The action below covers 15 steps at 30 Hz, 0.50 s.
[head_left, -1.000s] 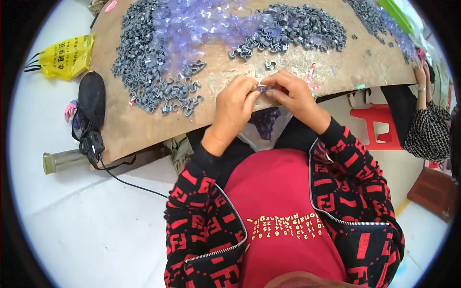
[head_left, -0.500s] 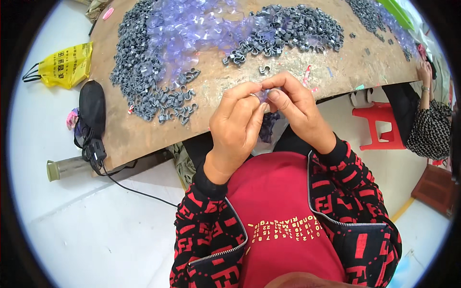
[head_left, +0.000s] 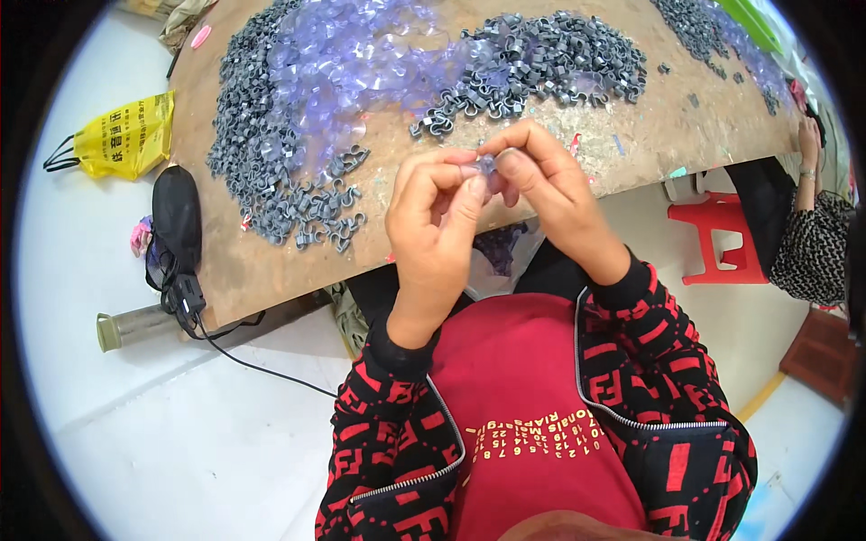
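Left hand (head_left: 433, 203) shifted toward grey clips (head_left: 550, 68); yellow bag (head_left: 131, 142) bears lettering (head_left: 115, 133).

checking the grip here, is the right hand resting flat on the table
No, the right hand has its fingers bent, meeting the left hand at a small purplish piece.

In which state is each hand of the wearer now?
Left hand: closed, pinching a small translucent purplish plastic piece.
Right hand: closed, pinching the same piece.
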Available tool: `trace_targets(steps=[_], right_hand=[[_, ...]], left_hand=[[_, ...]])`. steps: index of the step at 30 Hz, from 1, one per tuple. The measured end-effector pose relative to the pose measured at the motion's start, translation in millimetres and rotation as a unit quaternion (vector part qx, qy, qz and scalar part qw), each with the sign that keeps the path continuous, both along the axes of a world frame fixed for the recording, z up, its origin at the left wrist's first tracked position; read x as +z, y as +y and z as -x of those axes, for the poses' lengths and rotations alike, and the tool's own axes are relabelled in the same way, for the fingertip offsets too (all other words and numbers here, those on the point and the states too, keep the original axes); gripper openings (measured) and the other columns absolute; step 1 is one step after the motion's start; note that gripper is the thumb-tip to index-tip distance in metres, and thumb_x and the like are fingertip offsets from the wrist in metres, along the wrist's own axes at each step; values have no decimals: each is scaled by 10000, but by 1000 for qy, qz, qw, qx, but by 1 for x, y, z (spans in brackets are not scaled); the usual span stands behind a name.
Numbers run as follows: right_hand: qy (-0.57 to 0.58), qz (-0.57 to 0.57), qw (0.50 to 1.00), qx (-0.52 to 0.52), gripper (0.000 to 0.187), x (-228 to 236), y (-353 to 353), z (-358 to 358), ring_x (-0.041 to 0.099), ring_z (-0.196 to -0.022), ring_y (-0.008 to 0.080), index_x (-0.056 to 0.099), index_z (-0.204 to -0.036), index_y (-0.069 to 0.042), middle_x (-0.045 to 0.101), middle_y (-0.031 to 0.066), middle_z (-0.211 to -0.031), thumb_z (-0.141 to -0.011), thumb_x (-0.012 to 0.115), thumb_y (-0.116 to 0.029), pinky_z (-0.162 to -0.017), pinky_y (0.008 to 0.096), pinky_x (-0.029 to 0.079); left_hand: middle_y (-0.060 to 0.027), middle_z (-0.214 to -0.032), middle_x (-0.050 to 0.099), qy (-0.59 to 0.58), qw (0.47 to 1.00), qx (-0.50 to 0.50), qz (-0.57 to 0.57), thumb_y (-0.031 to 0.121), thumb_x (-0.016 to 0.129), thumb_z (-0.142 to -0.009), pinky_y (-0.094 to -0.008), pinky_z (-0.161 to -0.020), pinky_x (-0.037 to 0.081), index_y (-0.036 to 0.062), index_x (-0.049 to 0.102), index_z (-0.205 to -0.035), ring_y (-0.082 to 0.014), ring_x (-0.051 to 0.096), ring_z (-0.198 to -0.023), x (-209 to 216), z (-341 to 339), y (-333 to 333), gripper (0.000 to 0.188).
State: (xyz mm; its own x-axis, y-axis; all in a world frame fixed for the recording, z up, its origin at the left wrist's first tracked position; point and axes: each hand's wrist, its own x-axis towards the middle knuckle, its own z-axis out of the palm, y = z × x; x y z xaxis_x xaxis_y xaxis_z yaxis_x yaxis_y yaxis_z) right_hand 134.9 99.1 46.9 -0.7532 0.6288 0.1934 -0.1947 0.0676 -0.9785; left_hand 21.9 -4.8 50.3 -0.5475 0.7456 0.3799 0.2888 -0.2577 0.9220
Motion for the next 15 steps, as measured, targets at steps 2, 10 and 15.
trace_targets(steps=[2, 10, 15], right_hand=[[10, 28, 999, 18, 217, 6, 3, -6, 484, -730, 47, 576, -1136, -30, 542, -16, -855, -1014, 494, -190, -654, 198, 409], [-31, -171, 984, -30, 217, 16, -1, -14, 527, -756, 83, 601, -1144, -15, 571, 10, -889, -963, 560, -128, -675, 236, 436], [-44, -338, 937, -79, 196, 17, 0, -14, 551, -713, 140, 610, -1095, -9, 612, 76, -883, -902, 609, -46, -663, 272, 452]], left_hand=[[-95, -1030, 618, -209, 976, -65, 9, 56, 597, -941, -266, -764, 520, -12, 578, -986, -99, 608, -822, 6, 1, -2, 83], [-74, -1033, 623, -378, 916, -133, 40, 113, 609, -939, -258, -763, 524, -5, 593, -1033, -97, 611, -824, 16, 7, -13, 152], [-73, -1062, 618, -291, 950, -101, 44, 49, 620, -915, -248, -766, 526, -4, 581, -1043, -92, 605, -863, 24, -2, -14, 145]])
